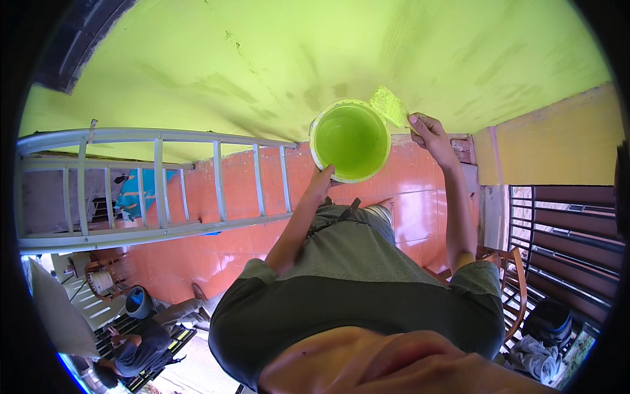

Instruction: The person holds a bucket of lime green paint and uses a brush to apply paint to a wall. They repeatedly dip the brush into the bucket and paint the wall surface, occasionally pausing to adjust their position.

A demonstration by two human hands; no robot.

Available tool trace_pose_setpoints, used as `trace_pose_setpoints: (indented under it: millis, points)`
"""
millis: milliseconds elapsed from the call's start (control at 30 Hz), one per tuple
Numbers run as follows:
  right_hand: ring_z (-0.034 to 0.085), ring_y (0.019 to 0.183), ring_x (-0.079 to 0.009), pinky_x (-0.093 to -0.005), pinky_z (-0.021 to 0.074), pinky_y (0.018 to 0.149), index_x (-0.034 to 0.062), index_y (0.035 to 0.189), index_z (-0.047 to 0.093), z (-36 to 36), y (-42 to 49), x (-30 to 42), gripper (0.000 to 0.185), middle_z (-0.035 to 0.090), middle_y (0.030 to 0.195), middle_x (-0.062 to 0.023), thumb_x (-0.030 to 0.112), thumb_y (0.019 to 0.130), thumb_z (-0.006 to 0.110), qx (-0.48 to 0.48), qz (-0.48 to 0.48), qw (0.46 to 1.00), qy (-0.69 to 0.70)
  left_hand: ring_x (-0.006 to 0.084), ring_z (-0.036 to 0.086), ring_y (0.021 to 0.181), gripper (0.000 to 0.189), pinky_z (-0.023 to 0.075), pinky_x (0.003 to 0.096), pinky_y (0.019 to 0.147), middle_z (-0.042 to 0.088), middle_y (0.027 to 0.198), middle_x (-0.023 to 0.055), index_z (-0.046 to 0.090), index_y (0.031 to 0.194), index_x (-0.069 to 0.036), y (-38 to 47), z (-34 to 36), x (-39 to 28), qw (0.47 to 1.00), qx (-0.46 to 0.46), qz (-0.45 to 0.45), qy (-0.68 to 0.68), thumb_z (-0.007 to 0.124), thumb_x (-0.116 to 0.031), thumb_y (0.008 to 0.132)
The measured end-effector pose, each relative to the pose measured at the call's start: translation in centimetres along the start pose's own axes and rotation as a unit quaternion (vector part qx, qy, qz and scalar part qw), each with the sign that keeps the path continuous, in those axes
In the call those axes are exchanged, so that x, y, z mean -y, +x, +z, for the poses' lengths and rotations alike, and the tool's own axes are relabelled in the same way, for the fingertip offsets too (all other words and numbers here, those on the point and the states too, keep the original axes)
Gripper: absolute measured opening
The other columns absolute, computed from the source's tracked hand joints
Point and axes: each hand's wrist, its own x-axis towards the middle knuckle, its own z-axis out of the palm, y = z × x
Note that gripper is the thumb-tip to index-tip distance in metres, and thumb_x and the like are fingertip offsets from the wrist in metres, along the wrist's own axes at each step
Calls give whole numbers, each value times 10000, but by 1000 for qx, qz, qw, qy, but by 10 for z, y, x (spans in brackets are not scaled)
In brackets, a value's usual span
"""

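Note:
My left hand point(323, 179) grips the near rim of a round paint bucket point(351, 141), its thumb over the edge. Bright green paint coats the inside of the bucket. In my right hand point(429, 133) is the handle of a wide paintbrush point(389, 106), its bristles loaded with thick yellow-green paint. The brush is beside the bucket's upper right rim; whether they touch I cannot tell. Behind both stands a lime-green wall point(344, 44) with darker streaks and patches low down.
An aluminium stepladder point(158, 182) stands to the left on orange floor tiles point(241, 241). A person point(142, 344) sits on a bench at lower left, near a grey bucket point(139, 302). A wooden chair point(514, 290) and a barred window point(566, 236) are on the right.

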Motion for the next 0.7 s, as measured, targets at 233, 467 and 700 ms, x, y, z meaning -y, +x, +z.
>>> trace_pose_setpoints:
  millis: [233,467,700]
  points:
    - [251,396,-32,-214,222,408,75,851,545,52,7,62,429,327,483,89,444,1039,432,89,12,982,168,314,625,1155,574,627,455,833,478,1395,192,227,1494,-64,-16,-47,-55,1000,1,3,10,475,-94,978]
    - [261,402,-42,-225,226,419,78,841,566,79,23,67,457,342,462,86,462,1045,424,134,10,977,168,308,620,1163,593,620,456,851,483,1391,188,232,1491,-69,-22,-69,-69,999,32,6,-18,498,-102,963]
    - [299,462,-41,-219,257,477,80,900,536,116,51,82,427,365,557,72,483,1025,473,-19,-58,985,163,316,617,1166,581,612,459,862,494,1375,188,228,1493,-69,-16,-85,-55,997,22,7,-74,482,-98,972]
